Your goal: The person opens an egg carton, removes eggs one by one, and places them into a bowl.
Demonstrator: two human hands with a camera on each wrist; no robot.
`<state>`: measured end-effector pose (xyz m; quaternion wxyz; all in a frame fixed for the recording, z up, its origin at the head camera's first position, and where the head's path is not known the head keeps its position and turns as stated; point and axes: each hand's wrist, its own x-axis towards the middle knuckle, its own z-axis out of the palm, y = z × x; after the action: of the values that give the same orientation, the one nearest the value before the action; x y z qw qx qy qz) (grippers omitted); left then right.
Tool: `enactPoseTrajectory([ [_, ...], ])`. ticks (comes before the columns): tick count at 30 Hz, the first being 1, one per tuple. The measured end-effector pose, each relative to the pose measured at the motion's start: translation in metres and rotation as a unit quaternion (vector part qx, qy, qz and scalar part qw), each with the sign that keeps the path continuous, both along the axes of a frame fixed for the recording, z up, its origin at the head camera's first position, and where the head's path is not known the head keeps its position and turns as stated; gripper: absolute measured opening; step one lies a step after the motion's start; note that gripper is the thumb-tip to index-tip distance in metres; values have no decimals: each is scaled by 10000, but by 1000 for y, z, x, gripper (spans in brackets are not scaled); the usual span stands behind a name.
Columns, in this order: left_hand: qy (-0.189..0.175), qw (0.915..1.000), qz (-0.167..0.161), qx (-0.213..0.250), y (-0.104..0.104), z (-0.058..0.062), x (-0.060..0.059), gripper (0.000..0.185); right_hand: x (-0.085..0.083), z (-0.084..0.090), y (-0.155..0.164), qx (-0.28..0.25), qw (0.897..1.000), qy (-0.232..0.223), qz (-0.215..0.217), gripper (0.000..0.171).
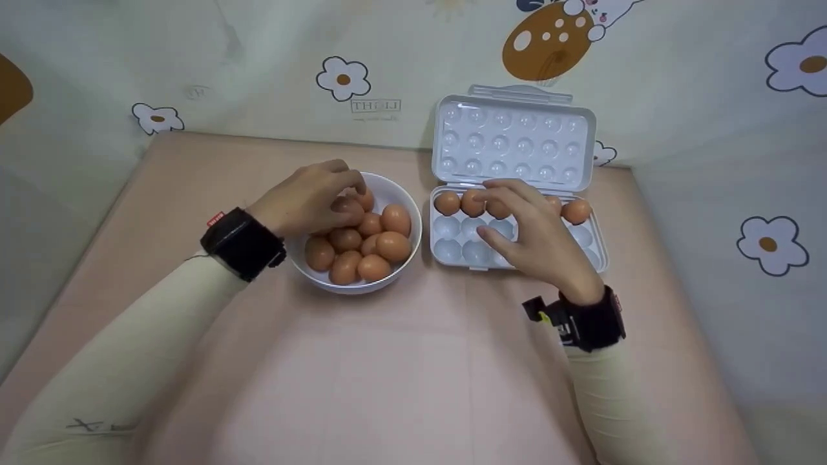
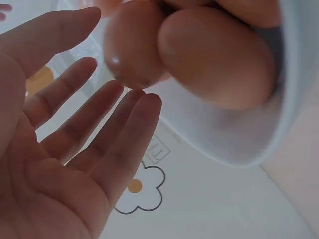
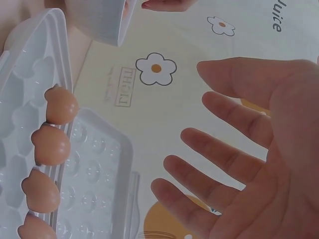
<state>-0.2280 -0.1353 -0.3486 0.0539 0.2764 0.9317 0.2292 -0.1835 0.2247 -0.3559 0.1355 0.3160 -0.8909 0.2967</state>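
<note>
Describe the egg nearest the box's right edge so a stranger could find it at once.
Start at the open white egg box on the pink table, right of the bowl. Its back row holds brown eggs. The egg wanted is the rightmost, clear of the right hand.

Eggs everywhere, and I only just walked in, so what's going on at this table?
A person is working between a white bowl of brown eggs and an open egg tray. The left hand reaches into the bowl with open fingers over the eggs, gripping none. The right hand hovers open over the tray, holding nothing. Only the tray's back row holds eggs; the visible nearer cups are empty.
</note>
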Motion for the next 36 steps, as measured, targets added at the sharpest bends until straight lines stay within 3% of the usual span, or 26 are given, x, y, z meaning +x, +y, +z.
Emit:
enactPoseTrajectory([
  [10, 913, 9940, -362, 485, 11, 5, 35, 34, -8, -2, 0, 195, 9997, -143, -74, 42],
  [20, 1412, 9867, -471, 650, 27, 1, 66, 44, -35, -4, -3, 756, 9970, -149, -18, 40],
  [28, 1880, 9763, -469, 965, 32, -14, 78, 49, -59, -14, -9, 1167, 9919, -504, -63, 45],
  [36, 1899, 9761, -464, 950, 35, -29, 86, 61, -78, -27, -24, 1512, 9859, -719, 56, 51],
])
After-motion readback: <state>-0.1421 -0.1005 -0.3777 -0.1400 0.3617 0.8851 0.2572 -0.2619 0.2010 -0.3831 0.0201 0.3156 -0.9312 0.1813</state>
